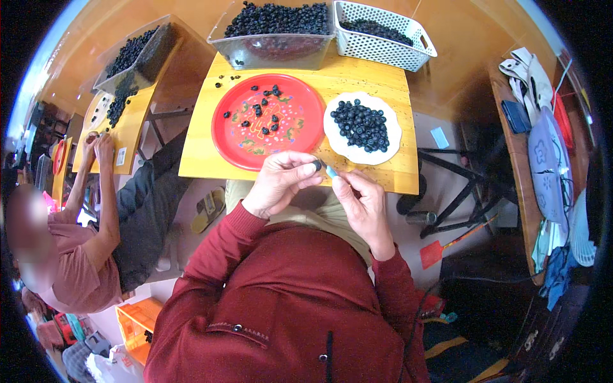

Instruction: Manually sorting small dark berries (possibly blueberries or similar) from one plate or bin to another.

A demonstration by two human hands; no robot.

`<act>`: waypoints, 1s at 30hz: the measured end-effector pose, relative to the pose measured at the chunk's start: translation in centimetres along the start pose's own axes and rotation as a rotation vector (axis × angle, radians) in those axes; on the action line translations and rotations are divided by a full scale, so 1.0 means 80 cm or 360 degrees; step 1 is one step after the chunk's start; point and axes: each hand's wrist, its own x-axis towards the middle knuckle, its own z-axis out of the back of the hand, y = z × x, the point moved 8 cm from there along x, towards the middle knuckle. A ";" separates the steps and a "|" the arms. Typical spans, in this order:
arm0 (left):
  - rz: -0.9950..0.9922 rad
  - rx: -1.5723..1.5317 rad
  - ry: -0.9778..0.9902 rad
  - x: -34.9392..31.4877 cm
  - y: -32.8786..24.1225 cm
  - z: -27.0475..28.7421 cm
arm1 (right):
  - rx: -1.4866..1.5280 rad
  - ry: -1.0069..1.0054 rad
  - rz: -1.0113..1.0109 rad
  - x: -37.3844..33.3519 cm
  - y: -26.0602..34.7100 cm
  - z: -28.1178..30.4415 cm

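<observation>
Between the thumb and fingers of my left hand [285, 179] is a small dark ball [317, 165], berry-like or seed-like. My right hand [361, 203] pinches a small tool with a pale blue handle [331, 172]; its thin tip is at the ball. Both hands are at the table's near edge. Just beyond the left one lies a round red tray [223, 121] with a flower pattern and several dark, rough balls scattered on it. A white scalloped plate [334, 142] beyond my right hand bears a heap of smoother dark balls [361, 126].
At the table's far edge stand a clear plastic bin [281, 54] and a white perforated basket [383, 53], both with dark balls in them. On the left, another person [80, 255] works at a second table [143, 118]. Cloths [549, 172] hang over a wooden bench at right.
</observation>
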 end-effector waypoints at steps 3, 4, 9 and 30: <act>-0.0028 -0.0048 0.0036 -0.006 -0.002 0.002 | -0.0107 0.0018 0.0043 -0.003 0.003 -0.008; -0.0025 -0.0047 0.0033 -0.006 -0.001 0.002 | -0.0126 0.0019 0.0048 -0.004 0.002 -0.009; -0.0045 -0.0059 0.0070 -0.010 -0.003 0.000 | -0.0218 0.0017 0.0087 -0.005 0.009 -0.011; -0.0189 0.0064 0.0202 -0.028 -0.025 -0.027 | -0.0065 -0.0045 0.0035 -0.014 0.000 0.013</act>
